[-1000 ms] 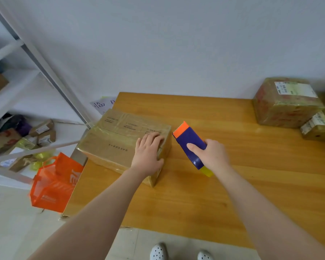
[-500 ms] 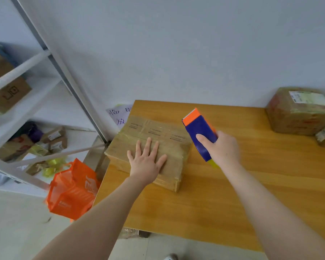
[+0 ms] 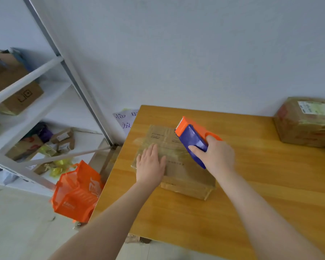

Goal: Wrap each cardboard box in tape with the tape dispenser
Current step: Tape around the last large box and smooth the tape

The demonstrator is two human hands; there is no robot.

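A flat cardboard box (image 3: 184, 175), partly covered in clear tape, lies near the left edge of the wooden table (image 3: 251, 203). My left hand (image 3: 150, 166) presses flat on the box's left half, fingers straight. My right hand (image 3: 214, 158) grips a blue and orange tape dispenser (image 3: 191, 139), held over the box's far right part with its orange cutter end pointing away from me. Whether the dispenser touches the box is unclear.
Taped cardboard boxes (image 3: 306, 122) stand at the table's far right. A white metal shelf rack (image 3: 32, 109) with boxes and small parcels stands to the left. An orange mesh bag (image 3: 77, 192) sits on the floor beside the table. A paper note (image 3: 126, 121) hangs on the wall.
The box has been slid rightward, fully onto the table. My left hand moved from its right corner to its left half. My right hand brought the dispenser from beside the box to over it.
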